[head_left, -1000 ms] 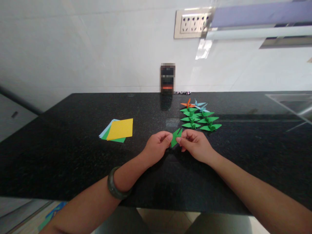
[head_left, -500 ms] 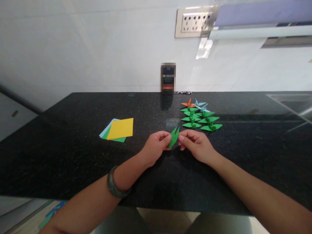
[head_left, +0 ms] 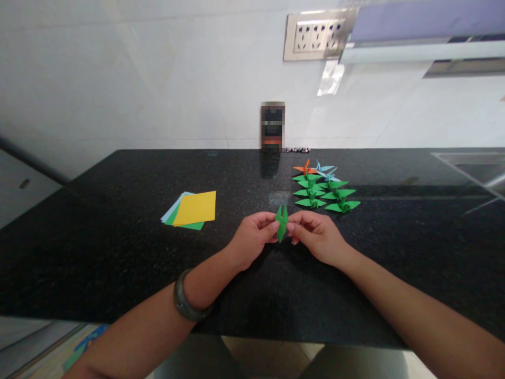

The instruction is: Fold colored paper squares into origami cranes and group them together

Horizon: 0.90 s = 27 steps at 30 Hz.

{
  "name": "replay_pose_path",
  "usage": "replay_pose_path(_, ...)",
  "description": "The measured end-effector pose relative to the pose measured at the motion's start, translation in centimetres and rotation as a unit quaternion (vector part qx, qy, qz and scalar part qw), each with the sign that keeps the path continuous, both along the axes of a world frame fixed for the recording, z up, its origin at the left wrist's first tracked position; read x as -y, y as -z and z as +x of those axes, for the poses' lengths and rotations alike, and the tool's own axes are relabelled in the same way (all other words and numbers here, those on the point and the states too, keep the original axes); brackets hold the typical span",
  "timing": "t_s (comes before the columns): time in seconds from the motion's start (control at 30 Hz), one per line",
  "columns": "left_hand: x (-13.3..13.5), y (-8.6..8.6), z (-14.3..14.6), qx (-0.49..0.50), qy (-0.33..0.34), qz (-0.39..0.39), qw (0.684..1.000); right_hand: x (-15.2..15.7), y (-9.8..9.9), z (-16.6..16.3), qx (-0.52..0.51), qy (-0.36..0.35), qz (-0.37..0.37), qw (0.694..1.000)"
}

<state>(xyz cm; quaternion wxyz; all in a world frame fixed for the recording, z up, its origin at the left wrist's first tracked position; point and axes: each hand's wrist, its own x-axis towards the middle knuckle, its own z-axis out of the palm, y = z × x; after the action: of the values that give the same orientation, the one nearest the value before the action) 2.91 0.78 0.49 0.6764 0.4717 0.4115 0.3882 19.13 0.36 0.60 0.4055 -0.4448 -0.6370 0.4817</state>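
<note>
A folded piece of green origami paper (head_left: 281,223) stands upright between my hands, two narrow points at its top and one at its bottom. My left hand (head_left: 256,234) pinches its left edge between thumb and fingers. On the opposite edge, my right hand (head_left: 315,234) grips it with thumb and forefinger. Behind my right hand, folded green paper cranes (head_left: 342,202) sit in two rows. At the back of that group are an orange crane (head_left: 306,168) and light blue cranes (head_left: 329,175).
Left of my hands lies a fanned stack of square paper, a yellow sheet (head_left: 195,209) over green and light blue ones. A blurred-out upright object (head_left: 272,126) leans at the wall, a beaded strand (head_left: 298,150) beside it. The black countertop (head_left: 118,247) carries everything.
The green folded paper has turned from a rightward slant to upright. My right fingers have come in to its right edge, while my left hand keeps hold.
</note>
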Motion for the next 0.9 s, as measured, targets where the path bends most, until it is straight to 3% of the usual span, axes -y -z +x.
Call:
replay_pose_path(0.53,-0.06,-0.22,-0.08,-0.027,-0.034,0.014,0.999,-0.13,0.48,0.07,0.021,0.01,0.018,1.0)
replay_pose_path(0.7,-0.23,0.05,-0.02,-0.003,-0.058,-0.011,0.998,0.05,0.69,0.48,0.066,0.027,0.13,0.989)
replay_pose_path(0.9,-0.27,0.06,-0.02,-0.051,-0.067,0.018,0.996,0.11,-0.21,0.75,0.16,-0.019,0.251,0.954)
